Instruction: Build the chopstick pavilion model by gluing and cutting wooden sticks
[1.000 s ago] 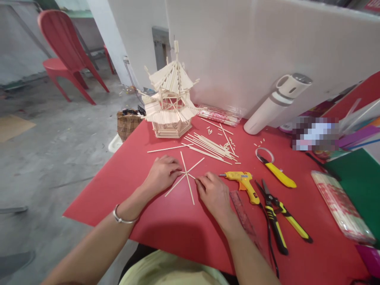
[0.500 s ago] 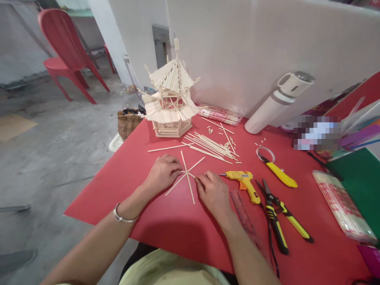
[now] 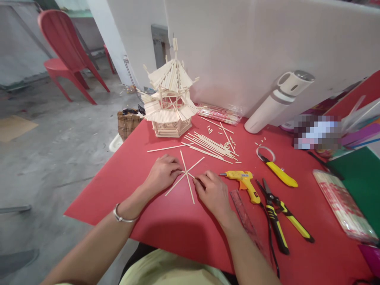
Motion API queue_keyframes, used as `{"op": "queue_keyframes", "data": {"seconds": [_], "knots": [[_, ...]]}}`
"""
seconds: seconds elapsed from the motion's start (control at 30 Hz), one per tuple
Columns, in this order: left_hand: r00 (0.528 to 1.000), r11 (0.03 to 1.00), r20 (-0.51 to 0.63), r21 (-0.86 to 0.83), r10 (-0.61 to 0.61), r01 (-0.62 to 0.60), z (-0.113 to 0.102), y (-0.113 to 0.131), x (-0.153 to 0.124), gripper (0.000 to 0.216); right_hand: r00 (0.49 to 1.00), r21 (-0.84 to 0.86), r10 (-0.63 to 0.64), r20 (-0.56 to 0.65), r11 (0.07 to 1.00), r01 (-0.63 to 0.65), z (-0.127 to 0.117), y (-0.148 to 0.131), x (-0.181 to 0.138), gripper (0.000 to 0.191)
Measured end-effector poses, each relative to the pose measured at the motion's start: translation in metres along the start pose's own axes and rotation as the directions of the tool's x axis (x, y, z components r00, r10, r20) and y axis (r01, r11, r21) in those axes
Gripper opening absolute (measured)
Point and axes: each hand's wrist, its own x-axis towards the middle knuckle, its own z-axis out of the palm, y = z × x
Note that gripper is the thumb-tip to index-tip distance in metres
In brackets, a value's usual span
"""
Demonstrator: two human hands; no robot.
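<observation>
Three thin wooden sticks (image 3: 187, 174) lie crossed in a star on the red table (image 3: 178, 225). My left hand (image 3: 162, 172) rests on the table with its fingertips pressed on the crossing from the left. My right hand (image 3: 212, 192) pinches the end of one stick at the star's right side. Behind them stands a pagoda model (image 3: 170, 105) built of sticks, and a loose pile of sticks (image 3: 210, 146) lies to its right.
A yellow glue gun (image 3: 243, 182), a clear ruler (image 3: 245, 215), yellow-handled pliers (image 3: 279, 215) and a yellow cutter (image 3: 277, 168) lie right of my hands. A white bottle (image 3: 276, 103) leans on the white board. Packs of sticks (image 3: 341, 206) lie far right; a red chair (image 3: 65, 51) stands on the floor.
My right hand has shifted slightly left towards the crossing. The sticks and my left hand stay put.
</observation>
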Motion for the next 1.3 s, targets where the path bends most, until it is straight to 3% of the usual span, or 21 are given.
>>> {"op": "queue_keyframes", "data": {"seconds": [1.3], "knots": [[1.000,1.000,-0.013,-0.017,0.023,-0.023,0.0000,0.0038,0.0009,0.014,0.999,-0.057,-0.028,-0.035,0.998,0.026,-0.0020,-0.0020,0.0011,0.022]]}}
